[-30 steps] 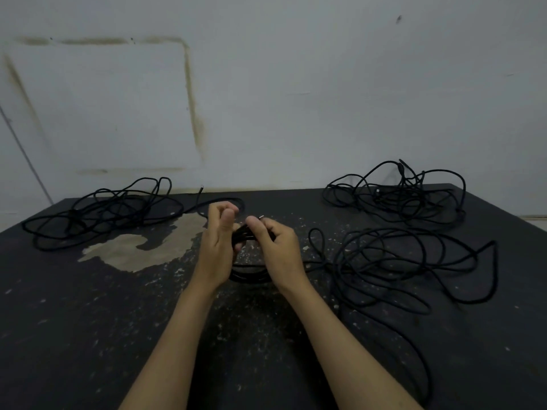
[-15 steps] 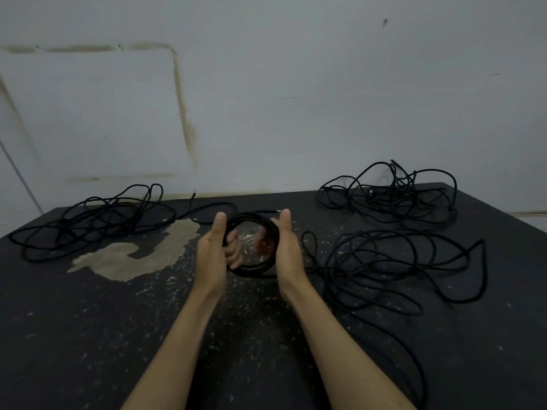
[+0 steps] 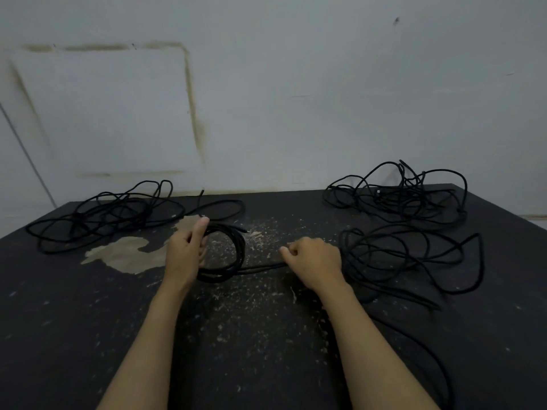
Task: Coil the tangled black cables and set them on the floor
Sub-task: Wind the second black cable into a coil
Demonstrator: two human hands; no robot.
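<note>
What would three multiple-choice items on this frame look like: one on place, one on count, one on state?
1. Where is the coil?
A. In the left hand
B. On the far right pile
C. Hanging on the wall

2. How many loose cable piles lie on the surface, apart from the coil?
A. One
B. Three
C. Five

3. What is the right hand doing?
A. Lying flat and open
B. Gripping a straight cable strand
C. Holding a tool

Answers:
1 A: the left hand's fingers wrap the coil's left side.
2 B: left pile, far right pile, near right pile.
3 B: its fingers are curled on the strand that runs from the coil.
</note>
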